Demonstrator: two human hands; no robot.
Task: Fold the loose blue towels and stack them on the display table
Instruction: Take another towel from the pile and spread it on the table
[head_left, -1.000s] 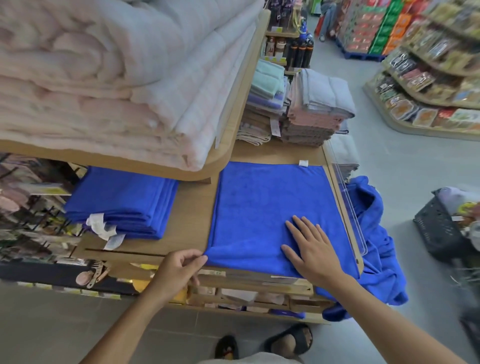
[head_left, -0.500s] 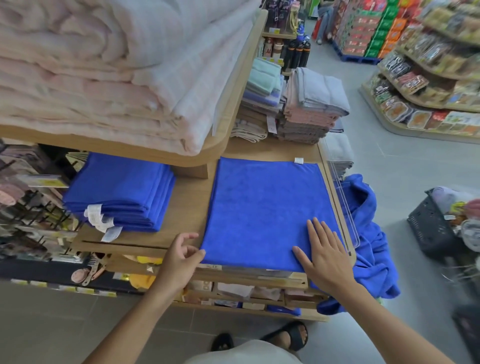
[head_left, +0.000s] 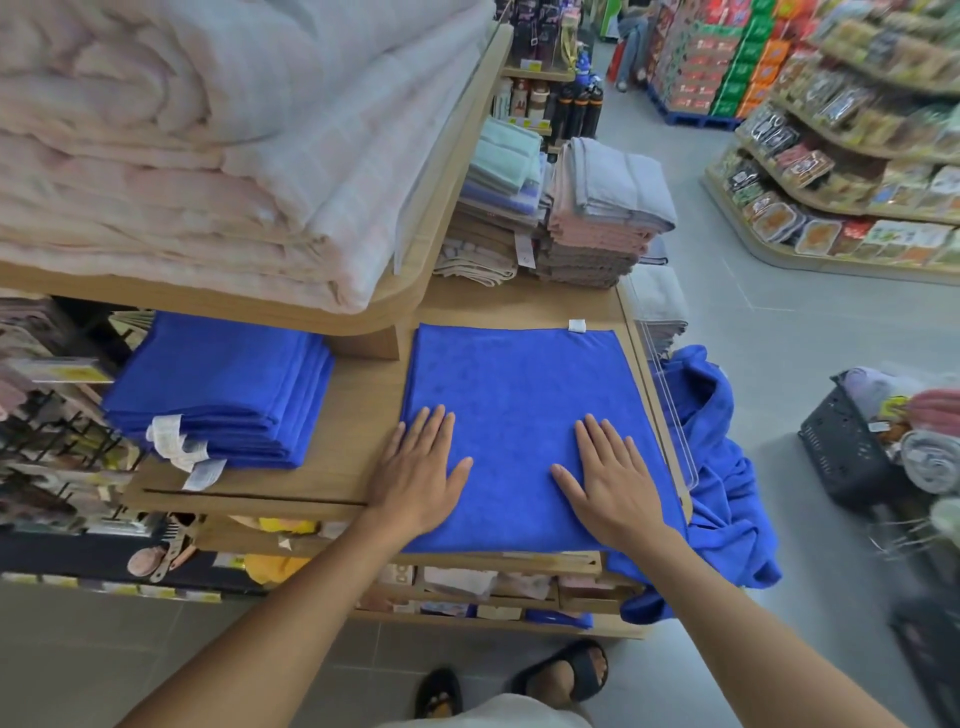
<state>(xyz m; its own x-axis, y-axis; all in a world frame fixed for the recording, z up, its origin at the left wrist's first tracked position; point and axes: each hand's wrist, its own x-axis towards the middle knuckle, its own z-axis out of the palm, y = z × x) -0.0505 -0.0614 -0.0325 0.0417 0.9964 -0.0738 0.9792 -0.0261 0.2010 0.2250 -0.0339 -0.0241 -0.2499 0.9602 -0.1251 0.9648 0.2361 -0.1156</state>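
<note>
A blue towel (head_left: 519, 395) lies spread flat on the wooden display table (head_left: 363, 415), with a small white tag at its far edge. My left hand (head_left: 421, 467) lies flat on the towel's near left edge, fingers straight. My right hand (head_left: 610, 478) presses flat on its near right part. To the left sits a stack of folded blue towels (head_left: 218, 389) with white labels. Loose blue towels (head_left: 722, 483) hang in a heap off the table's right side, down toward the floor.
An upper shelf (head_left: 415, 291) holding thick pale blankets overhangs the table's left half. Stacks of grey, pink and green towels (head_left: 597, 218) stand at the back. A clear plastic guard (head_left: 670, 415) lines the right edge. A black basket (head_left: 852, 457) stands on the floor at right.
My left hand left the towel's near left corner and now lies flat on the towel. My right hand slid slightly and still presses flat. The towel sits squared on the table.
</note>
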